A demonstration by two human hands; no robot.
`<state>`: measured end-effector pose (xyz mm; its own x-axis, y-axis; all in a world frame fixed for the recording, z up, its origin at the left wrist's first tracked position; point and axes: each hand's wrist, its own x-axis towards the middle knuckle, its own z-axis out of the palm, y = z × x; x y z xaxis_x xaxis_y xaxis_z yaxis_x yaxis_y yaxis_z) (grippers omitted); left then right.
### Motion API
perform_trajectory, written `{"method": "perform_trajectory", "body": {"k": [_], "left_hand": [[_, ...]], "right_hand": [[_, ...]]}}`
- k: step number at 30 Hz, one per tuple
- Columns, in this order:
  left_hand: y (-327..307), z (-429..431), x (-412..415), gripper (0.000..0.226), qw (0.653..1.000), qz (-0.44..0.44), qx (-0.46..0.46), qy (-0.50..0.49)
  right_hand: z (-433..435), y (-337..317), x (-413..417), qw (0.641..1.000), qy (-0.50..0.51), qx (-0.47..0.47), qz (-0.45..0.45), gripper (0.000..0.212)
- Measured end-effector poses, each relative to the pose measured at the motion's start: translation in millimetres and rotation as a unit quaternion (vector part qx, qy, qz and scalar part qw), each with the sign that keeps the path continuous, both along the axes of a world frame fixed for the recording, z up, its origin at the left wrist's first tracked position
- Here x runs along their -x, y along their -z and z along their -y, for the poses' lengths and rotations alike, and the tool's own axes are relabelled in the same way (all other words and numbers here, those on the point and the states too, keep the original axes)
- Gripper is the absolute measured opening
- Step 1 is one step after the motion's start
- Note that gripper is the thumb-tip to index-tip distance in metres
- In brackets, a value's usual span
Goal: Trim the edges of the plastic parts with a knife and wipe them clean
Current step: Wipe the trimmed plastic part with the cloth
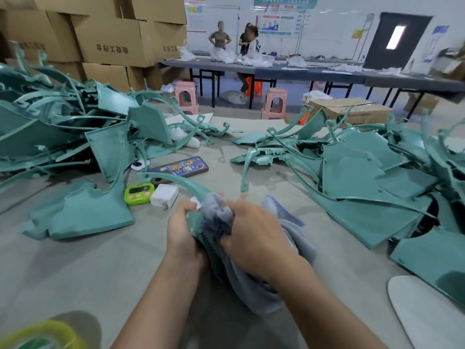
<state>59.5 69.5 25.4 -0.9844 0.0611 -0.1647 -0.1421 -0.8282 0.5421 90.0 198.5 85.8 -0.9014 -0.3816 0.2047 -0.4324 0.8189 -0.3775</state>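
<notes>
— What have your hands got?

— My left hand [185,230] is curled round the wide near end of a teal plastic part [173,178], thumb on top. My right hand [254,233] is clenched on a grey-blue cloth [299,238], bunched against the part just beside my left fingers. The rest of the cloth hangs down toward me.

— Which way does the part lie from there?

— Away from me and to the left. It narrows into a long curved arm, and its long axis runs from my fists up to a tip that ends just short of the phone [180,167]. The right hand, with the cloth, sits at the root of that arm, so I'd judge the wipe goes outward along the curve while the left holds steady.

— Anything in the way?

— Under the arm, a green timer [139,193] and a white charger [164,195] sit close together on the table [75,273]; I can't tell whether the arm clears them. A flat teal panel [93,217] lies off to the left, with bare table between it and my forearm, so that's my swinging room. On the right a pile of parts [357,177] comes near the cloth, so it's tighter there.

— And further out?

— Another tangled heap [57,122] on the far left, then pink stools [186,96], stacked cartons [110,39], and two people [220,36] at a long table [302,71]
</notes>
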Motion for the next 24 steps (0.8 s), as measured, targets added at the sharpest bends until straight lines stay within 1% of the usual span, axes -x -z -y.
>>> {"method": "perform_trajectory", "body": {"k": [1, 2, 3, 4, 5, 6, 8, 9, 10, 11, 12, 13, 14, 15, 16, 17, 18, 19, 20, 21, 22, 24], "left_hand": [[-1, 6, 0, 0.057, 1.0, 0.005, -0.011, 0.0], [-2, 11, 1, 0.067, 1.0, 0.009, -0.02, -0.007], [-5, 17, 1, 0.07, 1.0, 0.009, -0.021, -0.017], [-7, 20, -1, 0.07, 1.0, 0.003, -0.02, -0.014], [-8, 22, -2, 0.07, 1.0, -0.006, -0.02, -0.009], [-7, 22, -2, 0.071, 1.0, -0.015, -0.018, -0.002], [-3, 23, -4, 0.067, 0.999, -0.026, -0.032, 0.021], [-3, 24, -5, 0.061, 0.999, -0.027, -0.035, 0.031], [-5, 24, -7, 0.057, 0.998, -0.028, -0.034, 0.042], [-7, 23, -8, 0.057, 0.998, -0.027, -0.03, 0.054], [-8, 23, -9, 0.059, 0.997, -0.024, -0.03, 0.065], [-8, 24, -9, 0.063, 0.996, -0.025, -0.031, 0.074], [-8, 24, -9, 0.067, 0.995, -0.032, -0.034, 0.085], [-10, 22, -11, 0.072, 0.994, -0.04, -0.033, 0.098], [-11, 21, -12, 0.074, 0.992, -0.049, -0.029, 0.112], [-14, 19, -14, 0.071, 0.99, -0.059, -0.017, 0.125], [-17, 17, -15, 0.061, 0.988, -0.067, -0.006, 0.142], [-18, 16, -16, 0.046, 0.985, -0.066, 0.01, 0.157], [-21, 14, -17, 0.035, 0.984, -0.058, 0.026, 0.168], [-21, 12, -16, 0.037, 0.984, -0.048, 0.051, 0.165], [-20, 9, -13, 0.04, 0.984, -0.027, 0.089, 0.152], [-17, 4, -9, 0.037, 0.986, 0.0, 0.133, 0.104]], "right_hand": [[-5, 1, -2, 0.999, -0.015, -0.043, 0.025, 0.017], [-10, 0, -4, 0.995, -0.027, -0.084, 0.041, 0.021], [-13, 0, -5, 0.992, -0.027, -0.119, 0.038, 0.02], [-17, 0, -5, 0.99, -0.018, -0.138, 0.015, 0.018], [-21, 0, -3, 0.99, 0.002, -0.138, -0.019, 0.019], [-26, -3, 0, 0.991, 0.031, -0.118, -0.054, 0.02], [-41, -11, 9, 0.984, 0.111, -0.093, -0.103, 0.015], [-49, -14, 13, 0.976, 0.16, -0.1, -0.109, 0.033], [-57, -16, 16, 0.969, 0.201, -0.092, -0.11, 0.059], [-61, -18, 15, 0.966, 0.216, -0.037, -0.137, 0.079], [-60, -19, 12, 0.96, 0.208, 0.036, -0.185, 0.088], [-55, -19, 6, 0.952, 0.182, 0.11, -0.219, 0.088], [-49, -16, -1, 0.944, 0.15, 0.16, -0.247, 0.081], [-42, -14, -9, 0.94, 0.12, 0.197, -0.251, 0.071], [-35, -12, -14, 0.943, 0.104, 0.229, -0.219, 0.062], [-30, -8, -14, 0.951, 0.108, 0.25, -0.144, 0.056], [-27, -5, -13, 0.958, 0.12, 0.256, -0.046, 0.051], [-26, 1, -9, 0.953, 0.126, 0.268, 0.056, 0.045], [-26, 7, -4, 0.935, 0.128, 0.302, 0.137, 0.033], [-28, 15, 1, 0.903, 0.127, 0.359, 0.199, 0.019], [-30, 24, 4, 0.868, 0.129, 0.417, 0.237, 0.014], [-30, 41, 5, 0.815, 0.156, 0.501, 0.247, 0.024]]}}
